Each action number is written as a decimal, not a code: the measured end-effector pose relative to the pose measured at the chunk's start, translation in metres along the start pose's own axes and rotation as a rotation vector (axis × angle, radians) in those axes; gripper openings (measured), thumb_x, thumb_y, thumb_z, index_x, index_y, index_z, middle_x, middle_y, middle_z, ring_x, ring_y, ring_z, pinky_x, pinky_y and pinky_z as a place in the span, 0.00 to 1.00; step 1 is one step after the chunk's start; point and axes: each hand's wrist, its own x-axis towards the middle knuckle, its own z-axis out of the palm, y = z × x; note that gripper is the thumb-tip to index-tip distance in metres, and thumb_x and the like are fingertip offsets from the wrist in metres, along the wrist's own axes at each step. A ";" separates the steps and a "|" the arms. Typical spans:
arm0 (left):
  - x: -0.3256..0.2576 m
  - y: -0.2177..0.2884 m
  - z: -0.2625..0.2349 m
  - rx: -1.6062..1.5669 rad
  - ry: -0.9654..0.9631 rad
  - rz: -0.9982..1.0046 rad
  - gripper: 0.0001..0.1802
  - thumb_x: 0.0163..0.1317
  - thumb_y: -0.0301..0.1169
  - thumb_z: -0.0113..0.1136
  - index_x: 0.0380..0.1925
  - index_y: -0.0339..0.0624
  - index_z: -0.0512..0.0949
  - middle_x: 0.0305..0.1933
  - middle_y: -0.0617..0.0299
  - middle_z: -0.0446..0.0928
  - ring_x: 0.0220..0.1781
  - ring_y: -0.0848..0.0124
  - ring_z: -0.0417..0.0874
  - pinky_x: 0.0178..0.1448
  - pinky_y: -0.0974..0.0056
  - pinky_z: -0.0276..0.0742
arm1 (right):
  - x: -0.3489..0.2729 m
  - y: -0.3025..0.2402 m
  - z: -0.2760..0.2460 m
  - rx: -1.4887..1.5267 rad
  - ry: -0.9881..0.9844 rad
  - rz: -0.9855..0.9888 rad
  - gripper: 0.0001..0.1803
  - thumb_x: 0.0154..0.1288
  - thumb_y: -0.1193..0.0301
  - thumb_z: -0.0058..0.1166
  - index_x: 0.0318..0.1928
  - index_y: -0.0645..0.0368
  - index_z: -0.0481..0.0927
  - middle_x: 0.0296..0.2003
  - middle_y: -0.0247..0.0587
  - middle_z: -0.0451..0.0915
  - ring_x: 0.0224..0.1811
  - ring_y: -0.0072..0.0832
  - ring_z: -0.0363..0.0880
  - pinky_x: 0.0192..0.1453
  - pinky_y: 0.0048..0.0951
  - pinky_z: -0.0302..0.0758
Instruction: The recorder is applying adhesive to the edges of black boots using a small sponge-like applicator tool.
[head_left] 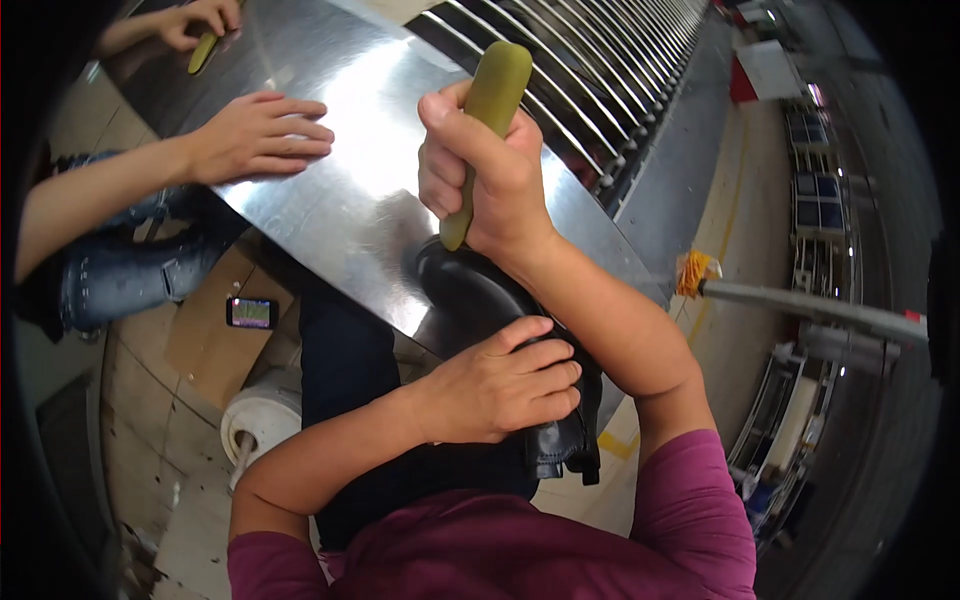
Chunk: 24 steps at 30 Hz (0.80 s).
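Observation:
A black boot [480, 280] lies at the near edge of the metal table, its toe over the tabletop and its shaft toward my lap. My left hand [500, 385] is wrapped over the shaft, thumb and fingers bent around it. Raised above the toe, my right hand [490, 180] is closed in a fist around an olive-green bar [500, 85] with rounded ends. The bar is tilted, its upper end away from me. Its lower end overlaps the toe in the view; whether they touch I cannot tell.
The shiny metal table [370, 110] adjoins a roller conveyor [560, 65]. At left a co-worker's hand [265, 135] lies flat on it; another hand [205, 20] holds a similar bar [203, 52]. A phone [252, 313] lies on cardboard [200, 350] near a white roll [265, 410]. A pole [810, 305] stands right.

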 end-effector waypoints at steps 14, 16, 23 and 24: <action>0.003 0.002 0.003 0.075 -0.120 0.002 0.24 0.47 0.34 0.68 0.49 0.49 0.84 0.57 0.62 0.82 0.65 0.62 0.79 0.78 0.46 0.53 | -0.093 -0.020 -0.070 -0.063 0.241 -0.043 0.11 0.69 0.68 0.62 0.37 0.59 0.73 0.16 0.27 0.65 0.12 0.17 0.61 0.17 0.23 0.59; 0.004 0.004 0.003 0.062 -0.120 -0.011 0.24 0.48 0.34 0.68 0.49 0.49 0.84 0.57 0.62 0.82 0.64 0.62 0.79 0.78 0.46 0.53 | -0.086 -0.022 -0.064 -0.060 0.238 -0.029 0.13 0.67 0.67 0.65 0.36 0.59 0.73 0.15 0.27 0.65 0.12 0.17 0.60 0.17 0.23 0.58; 0.004 0.006 -0.002 0.034 -0.100 -0.037 0.26 0.43 0.26 0.68 0.48 0.49 0.83 0.56 0.63 0.82 0.64 0.64 0.79 0.78 0.47 0.55 | -0.048 -0.023 -0.039 -0.031 0.180 -0.049 0.13 0.67 0.67 0.65 0.36 0.58 0.73 0.14 0.26 0.66 0.11 0.16 0.61 0.17 0.21 0.57; 0.005 0.007 -0.002 0.031 -0.100 -0.046 0.26 0.44 0.26 0.68 0.49 0.49 0.82 0.56 0.64 0.82 0.63 0.64 0.79 0.78 0.47 0.55 | -0.041 -0.023 -0.032 -0.085 0.128 -0.072 0.13 0.66 0.66 0.66 0.36 0.58 0.73 0.15 0.26 0.67 0.11 0.16 0.62 0.18 0.21 0.58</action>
